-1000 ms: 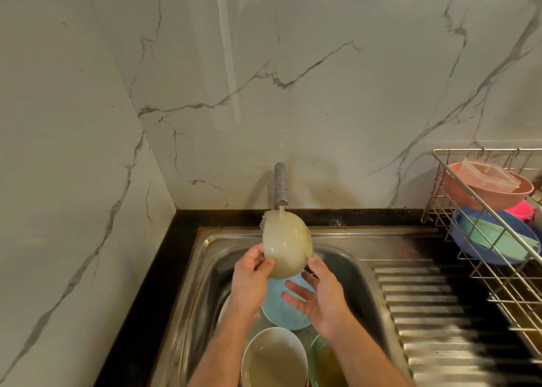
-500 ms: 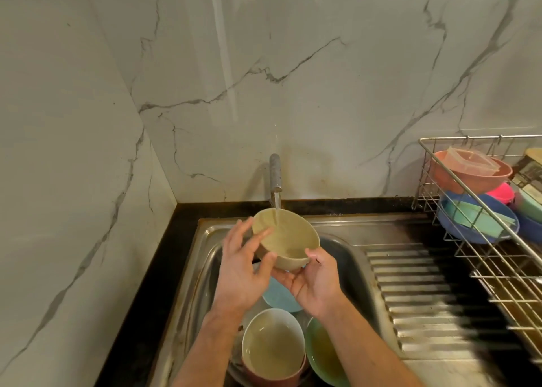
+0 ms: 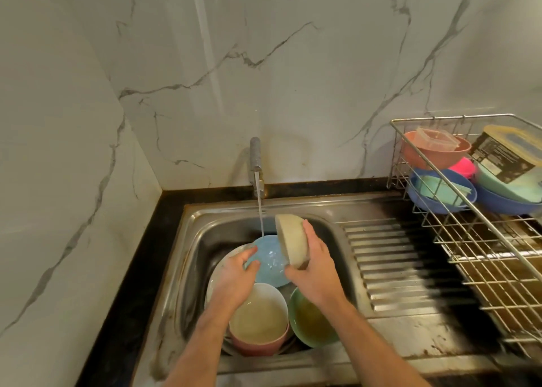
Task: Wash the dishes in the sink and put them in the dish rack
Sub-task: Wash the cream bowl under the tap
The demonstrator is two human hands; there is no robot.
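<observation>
My right hand (image 3: 315,269) grips a beige bowl (image 3: 290,240) tilted on its side over the steel sink (image 3: 293,205), just right of the water stream falling from the tap (image 3: 255,164). My left hand (image 3: 236,275) is off the bowl, fingers loosely bent over a light blue plate (image 3: 268,259) in the basin, holding nothing. In the sink below lie a pink bowl (image 3: 258,319) holding cloudy water and a green bowl (image 3: 311,319). The wire dish rack (image 3: 481,257) stands at the right.
The rack holds a pink bowl with a clear lid (image 3: 434,149), blue bowls (image 3: 440,193), and a yellow-lidded container (image 3: 507,155). A ribbed steel drainboard (image 3: 396,263) lies between sink and rack. Marble walls close in behind and at the left.
The bowl has left the water stream and moved right, tipped on its side. My left hand let go and dropped toward the blue plate; my right hand alone holds the bowl.
</observation>
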